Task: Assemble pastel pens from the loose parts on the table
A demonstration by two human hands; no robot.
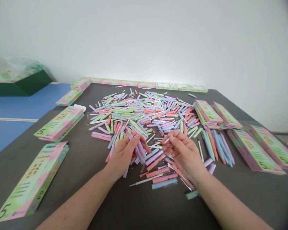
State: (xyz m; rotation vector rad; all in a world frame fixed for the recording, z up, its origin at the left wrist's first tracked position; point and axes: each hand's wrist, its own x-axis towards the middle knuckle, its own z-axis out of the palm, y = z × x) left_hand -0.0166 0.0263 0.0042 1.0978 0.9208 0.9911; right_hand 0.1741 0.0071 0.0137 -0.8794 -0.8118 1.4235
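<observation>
My left hand [125, 147] is closed around purple pen parts [140, 150], with clear ends pointing down toward the table. To its right, level with it, my right hand [181, 148] pinches a small pale pen piece [166, 141] between thumb and fingertips; its exact kind is hard to make out. Beneath and beyond both hands spreads a pile of pen parts [134, 110] in purple, green, coral and blue. Thin white refills [147, 180] lie among them. A blue pen barrel [164, 184] rests at the near side of the pile.
Printed pen boxes [30, 182] stand along the left of the dark table [124, 207]. More boxes [256, 150] lie at the right, beside a row of pens [222, 147]. Flat boxes [144, 84] line the back edge. A dark green bin [19, 84] is at far left.
</observation>
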